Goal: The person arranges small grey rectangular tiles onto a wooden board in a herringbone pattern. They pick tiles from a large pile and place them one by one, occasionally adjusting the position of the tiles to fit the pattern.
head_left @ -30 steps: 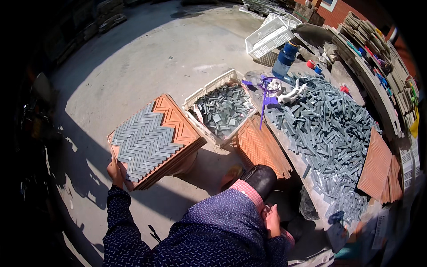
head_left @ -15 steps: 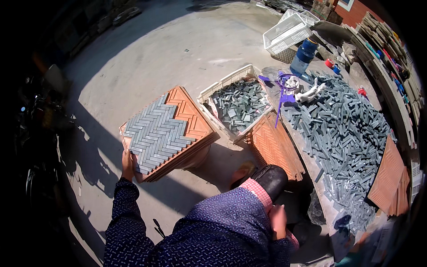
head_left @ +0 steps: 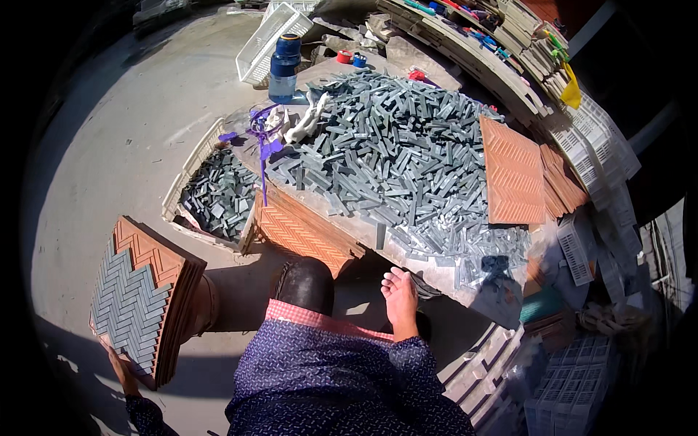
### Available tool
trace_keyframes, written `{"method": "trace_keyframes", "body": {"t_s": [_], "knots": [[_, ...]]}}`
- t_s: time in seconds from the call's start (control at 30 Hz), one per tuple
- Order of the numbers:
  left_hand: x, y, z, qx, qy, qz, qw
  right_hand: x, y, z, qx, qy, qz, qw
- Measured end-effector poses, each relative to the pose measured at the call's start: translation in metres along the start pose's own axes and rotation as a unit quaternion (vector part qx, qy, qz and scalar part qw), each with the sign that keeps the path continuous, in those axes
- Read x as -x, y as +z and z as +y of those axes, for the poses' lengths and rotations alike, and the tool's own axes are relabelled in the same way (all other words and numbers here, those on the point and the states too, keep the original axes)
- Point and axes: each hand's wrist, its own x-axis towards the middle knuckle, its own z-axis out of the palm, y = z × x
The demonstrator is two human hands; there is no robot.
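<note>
At the lower left, an orange herringbone mould tray (head_left: 145,252) tops a stack of similar trays. Grey strip tiles (head_left: 129,309) fill much of its pattern; bare orange grooves show along its far right part. My left hand (head_left: 123,372) holds the near edge of this tray, its fingers partly hidden. Near the table's front edge, my right hand (head_left: 401,299) is raised with nothing in it, fingers apart and slightly bent. Beyond it, a big heap of loose grey strip tiles (head_left: 407,152) covers the table (head_left: 465,283).
A cream crate (head_left: 177,190) of small tile pieces stands left of the table, beside leaning orange moulds (head_left: 309,231). More moulds (head_left: 512,171) lie right of the heap. A blue bottle (head_left: 283,69), purple tool (head_left: 263,145) and white gloves (head_left: 305,120) sit at the far left end.
The view has swung right, so the tray stack now appears farther left. My right hand has lifted from my lap toward the table edge and opened. My left hand stays at the tray.
</note>
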Motion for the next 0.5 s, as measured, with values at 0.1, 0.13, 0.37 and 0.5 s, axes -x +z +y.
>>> {"method": "trace_keyframes", "body": {"t_s": [0.1, 0.13, 0.37, 0.5], "knots": [[-0.014, 0.031, 0.032, -0.131, 0.112, 0.099, 0.980, -0.029, -0.010, -0.050, -0.126, -0.114, 0.054, 0.984], [-0.011, 0.043, 0.057, -0.156, 0.149, 0.127, 0.968, -0.034, -0.003, -0.071, -0.142, -0.128, 0.088, 0.978], [0.042, 0.166, 0.205, -0.095, 0.332, 0.074, 0.936, -0.125, -0.033, -0.179, -0.283, -0.217, 0.138, 0.924], [0.113, 0.246, 0.242, -0.019, 0.333, -0.106, 0.937, -0.161, -0.067, -0.224, -0.252, -0.224, 0.129, 0.933]]}}
